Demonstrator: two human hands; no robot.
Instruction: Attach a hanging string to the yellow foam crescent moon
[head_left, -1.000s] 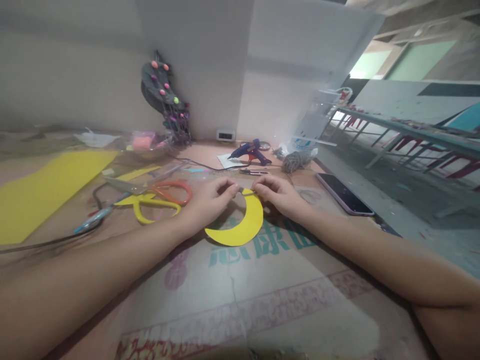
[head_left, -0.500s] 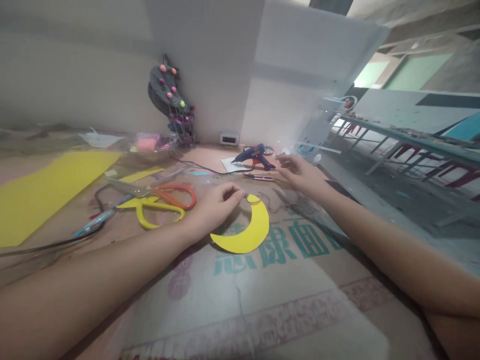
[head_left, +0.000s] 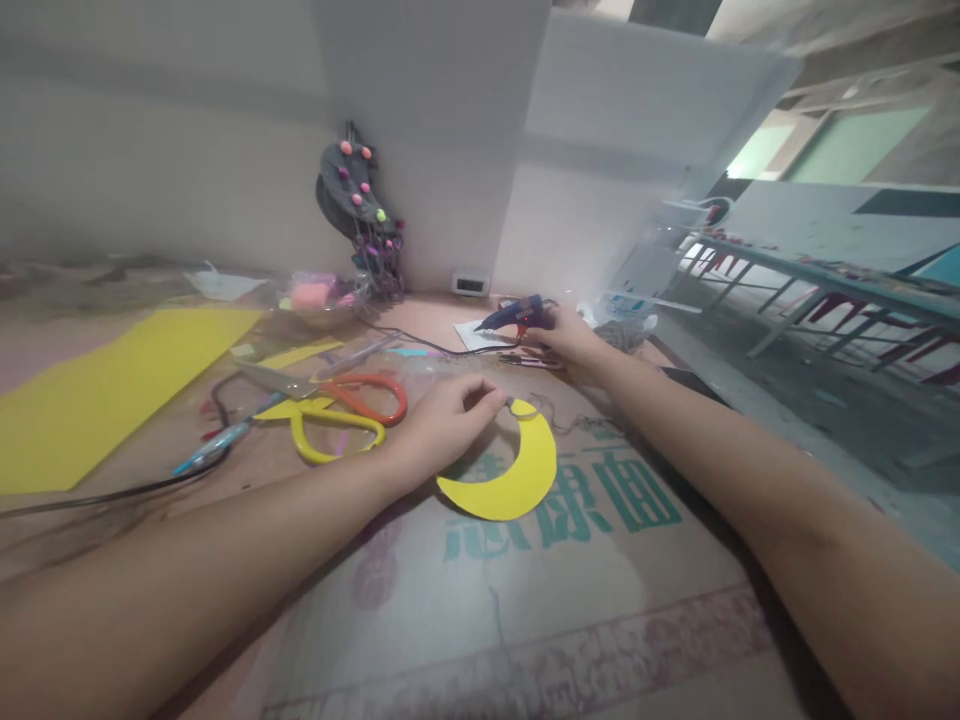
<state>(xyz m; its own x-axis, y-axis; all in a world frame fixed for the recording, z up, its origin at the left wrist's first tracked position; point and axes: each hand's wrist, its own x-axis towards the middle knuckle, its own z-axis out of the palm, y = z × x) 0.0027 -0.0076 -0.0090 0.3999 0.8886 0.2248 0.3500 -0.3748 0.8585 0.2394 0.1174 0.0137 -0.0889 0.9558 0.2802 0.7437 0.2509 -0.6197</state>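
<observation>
My left hand point(head_left: 465, 415) pinches the upper tip of a yellow crescent moon cutout point(head_left: 536, 465), where grey yarn is wrapped around the end. The crescent lies just above or on the printed cardboard; I cannot tell which. Farther back, my right hand point(head_left: 566, 340) is closed around the handle of a dark blue hot glue gun point(head_left: 517, 314), its nozzle pointing left over a white paper piece point(head_left: 472, 338). Loose grey yarn point(head_left: 585, 425) trails between the two hands. Scissors point(head_left: 360, 400) with one orange and one yellow handle lie left of my left hand.
A yellow sheet point(head_left: 112, 390) covers the far left. A grey moon ornament with pompoms point(head_left: 349, 190) leans on the wall beside a small digital clock point(head_left: 471, 284). A utility knife point(head_left: 529, 361) lies near the glue gun, whose black cord point(head_left: 420, 342) crosses the table.
My right hand has moved left onto the glue gun and closed around its handle. My left hand keeps its pinch on the crescent. The whole view has shifted slightly.
</observation>
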